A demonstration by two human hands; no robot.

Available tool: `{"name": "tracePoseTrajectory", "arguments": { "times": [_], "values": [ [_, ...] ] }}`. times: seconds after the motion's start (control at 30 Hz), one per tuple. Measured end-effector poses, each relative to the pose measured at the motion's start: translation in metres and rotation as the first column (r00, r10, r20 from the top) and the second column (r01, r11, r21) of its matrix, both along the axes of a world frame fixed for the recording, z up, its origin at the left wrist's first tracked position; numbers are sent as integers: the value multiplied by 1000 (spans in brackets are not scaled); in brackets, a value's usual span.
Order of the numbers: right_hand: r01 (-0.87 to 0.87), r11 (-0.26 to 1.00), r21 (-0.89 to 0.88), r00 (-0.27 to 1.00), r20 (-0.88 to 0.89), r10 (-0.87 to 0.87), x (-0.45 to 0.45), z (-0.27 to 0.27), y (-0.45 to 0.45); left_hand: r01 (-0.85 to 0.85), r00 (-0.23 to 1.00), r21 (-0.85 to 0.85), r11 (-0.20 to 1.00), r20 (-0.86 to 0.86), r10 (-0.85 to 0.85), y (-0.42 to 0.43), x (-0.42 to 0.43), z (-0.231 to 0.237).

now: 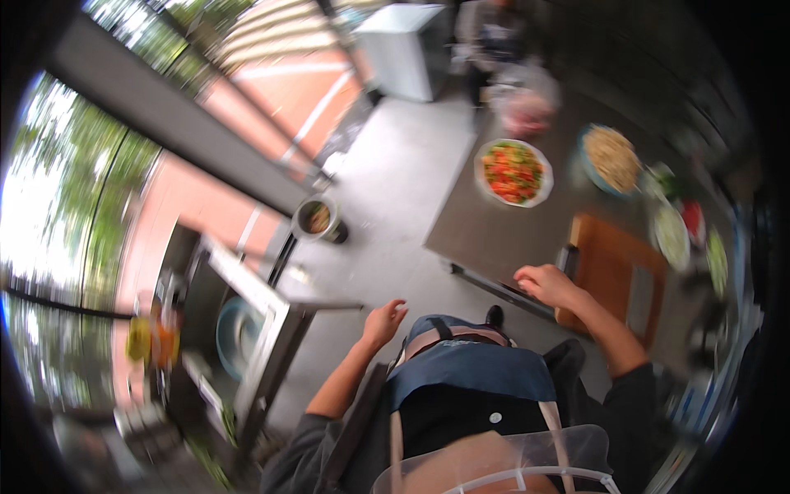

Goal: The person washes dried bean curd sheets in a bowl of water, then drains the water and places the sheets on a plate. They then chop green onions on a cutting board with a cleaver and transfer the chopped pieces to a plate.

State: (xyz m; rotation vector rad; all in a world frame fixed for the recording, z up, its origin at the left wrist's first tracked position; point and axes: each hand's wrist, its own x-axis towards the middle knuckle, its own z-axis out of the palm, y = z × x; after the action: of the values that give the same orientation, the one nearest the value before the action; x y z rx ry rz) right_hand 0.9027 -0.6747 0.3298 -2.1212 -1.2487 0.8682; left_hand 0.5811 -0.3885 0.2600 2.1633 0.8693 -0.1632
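My left hand (385, 322) hangs in the air over the floor, just right of a metal sink's corner; its fingers are loosely bent and I see nothing in it. Above the near edge of the steel table (487, 228) is my right hand (544, 285), fingers curled, close to the black handle of a knife or cleaver (567, 262). That tool lies by a wooden cutting board (608, 265), which has a wide blade (639, 299) on it. Further along the table stand a white bowl of chopped red, orange and green vegetables (513, 173) and a blue-rimmed bowl of pale food pieces (611, 159).
The sink (271, 321) holds a blue basin (237, 338). A bucket with scraps (316, 217) stands on the floor. Plates of pale green food (671, 238) line the table's far side. A person (494, 37) is beyond the table, near a plastic bag (526, 102).
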Motion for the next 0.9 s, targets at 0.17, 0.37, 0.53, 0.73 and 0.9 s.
{"name": "tracePoseTrajectory", "arguments": {
  "times": [0.17, 0.37, 0.53, 0.73, 0.9],
  "values": [
    [46, 996, -74, 866, -494, -76, 5, -49, 78, -282, 959, 92, 955, 31, 281, -10, -60, -1],
    [-317, 941, -116, 807, -554, 203, -82, -60, 220, -806, 579, 81, 586, 306, 755, 17, -205, 14],
    [-602, 798, -27, 790, -160, 591, -217, -31, 401, -924, 77, -300, 236, 459, 885, 107, -353, 18],
    [-876, 419, 237, 479, 522, 706, -465, -3, 685, -825, -132, -543, 155, 452, 882, 275, -491, -13],
    [-966, 178, 189, 240, 913, 331, -655, 6, 874, -499, -304, -866, 34, 212, 929, 386, -530, -30]
  ]
}}
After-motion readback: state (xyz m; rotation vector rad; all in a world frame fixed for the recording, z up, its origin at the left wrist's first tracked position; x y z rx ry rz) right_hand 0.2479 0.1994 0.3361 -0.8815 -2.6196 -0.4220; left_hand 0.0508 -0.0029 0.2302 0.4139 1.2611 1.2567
